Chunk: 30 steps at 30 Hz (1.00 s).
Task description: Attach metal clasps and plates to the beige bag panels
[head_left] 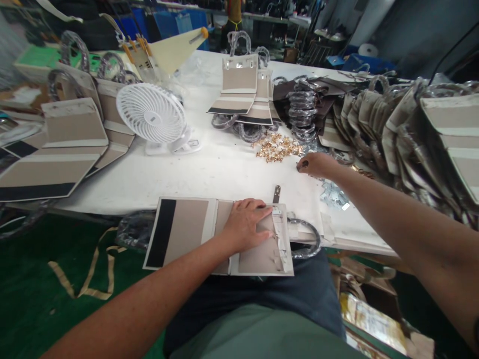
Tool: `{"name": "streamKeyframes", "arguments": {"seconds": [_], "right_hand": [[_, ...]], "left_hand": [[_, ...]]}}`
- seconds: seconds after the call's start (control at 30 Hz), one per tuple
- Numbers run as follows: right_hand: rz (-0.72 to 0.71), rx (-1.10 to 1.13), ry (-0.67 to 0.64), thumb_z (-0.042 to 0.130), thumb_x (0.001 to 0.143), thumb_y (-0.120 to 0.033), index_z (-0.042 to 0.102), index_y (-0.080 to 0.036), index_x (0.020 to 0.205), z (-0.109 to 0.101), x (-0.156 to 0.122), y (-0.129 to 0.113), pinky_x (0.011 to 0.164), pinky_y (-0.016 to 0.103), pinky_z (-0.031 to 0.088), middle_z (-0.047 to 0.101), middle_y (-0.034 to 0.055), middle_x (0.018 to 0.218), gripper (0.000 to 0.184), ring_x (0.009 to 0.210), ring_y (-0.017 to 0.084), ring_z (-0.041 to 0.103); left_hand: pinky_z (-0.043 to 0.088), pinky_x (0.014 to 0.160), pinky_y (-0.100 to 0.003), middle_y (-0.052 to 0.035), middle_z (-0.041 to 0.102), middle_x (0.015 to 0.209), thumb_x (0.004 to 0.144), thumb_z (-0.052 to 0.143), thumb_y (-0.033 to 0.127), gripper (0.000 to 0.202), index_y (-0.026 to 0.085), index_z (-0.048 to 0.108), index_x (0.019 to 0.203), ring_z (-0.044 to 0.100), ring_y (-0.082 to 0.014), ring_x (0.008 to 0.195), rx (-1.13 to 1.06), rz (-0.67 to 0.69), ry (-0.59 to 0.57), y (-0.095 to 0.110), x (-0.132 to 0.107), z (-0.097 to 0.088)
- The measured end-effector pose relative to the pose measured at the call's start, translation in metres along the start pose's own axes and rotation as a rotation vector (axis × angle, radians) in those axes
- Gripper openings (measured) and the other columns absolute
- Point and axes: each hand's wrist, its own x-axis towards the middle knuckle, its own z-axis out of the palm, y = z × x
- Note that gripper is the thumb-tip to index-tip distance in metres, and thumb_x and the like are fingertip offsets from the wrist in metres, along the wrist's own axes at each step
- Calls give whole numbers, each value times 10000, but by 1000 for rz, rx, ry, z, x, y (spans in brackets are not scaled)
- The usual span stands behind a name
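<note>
A flat beige bag panel (187,229) with a black band and white trim lies across my lap and the table's near edge. My left hand (247,224) rests flat on it, fingers stretched out beside a white strip with small fittings. A plastic-wrapped handle (310,239) curls out at the panel's right end. My right hand (316,163) reaches out over the white table (209,174), fingers curled together just right of a heap of small gold metal fittings (277,148). What its fingertips hold is too small to make out. A small dark metal tab (276,193) lies between the hands.
A white desk fan (151,113) stands left of centre. Stacks of finished beige panels lie at the left (56,159), at the back (241,89) and in a long row at the right (411,129). Wrapped handles (301,112) are piled behind the fittings. Green floor lies below left.
</note>
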Motion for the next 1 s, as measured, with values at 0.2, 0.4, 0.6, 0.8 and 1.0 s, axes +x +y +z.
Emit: {"name": "streamKeyframes", "arguments": {"seconds": [0.2,0.4,0.6,0.8,1.0], "right_hand": [[-49,-24,-55,774,755,-229,828,-245,911,-16,9,-5,652,258,429,785,1,795,166,730,181,674],[6,429,24,782,796,-332,825,-204,1028,-29,-69,-34,603,271,470,785,48,822,269,654,168,653],[115,940,-293,757,764,-392,803,-186,960,3,-196,-113,494,241,422,620,-31,535,289,485,124,534],[185,931,-209,740,756,-364,789,-192,921,36,-213,-128,532,254,466,727,2,709,244,569,151,606],[106,730,-133,712,799,-332,805,-219,922,38,-212,-124,675,281,501,791,18,832,191,733,198,699]], "left_hand": [[340,1175,-530,-41,596,1458,836,786,510,646,333,630,1437,498,-333,1342,-2,1,-3,0,0,0],[318,1180,-527,-37,583,1459,856,758,520,627,349,619,1444,477,-332,1351,-5,12,3,-2,0,3],[345,1149,-498,-56,588,1427,871,724,525,617,308,621,1439,484,-320,1328,24,53,32,-2,-2,4],[349,1146,-513,-50,574,1432,868,700,458,595,322,618,1442,477,-330,1327,16,64,29,0,-3,2],[342,1157,-515,-58,575,1433,816,724,557,677,307,623,1437,484,-342,1315,27,68,32,1,-5,1]]}}
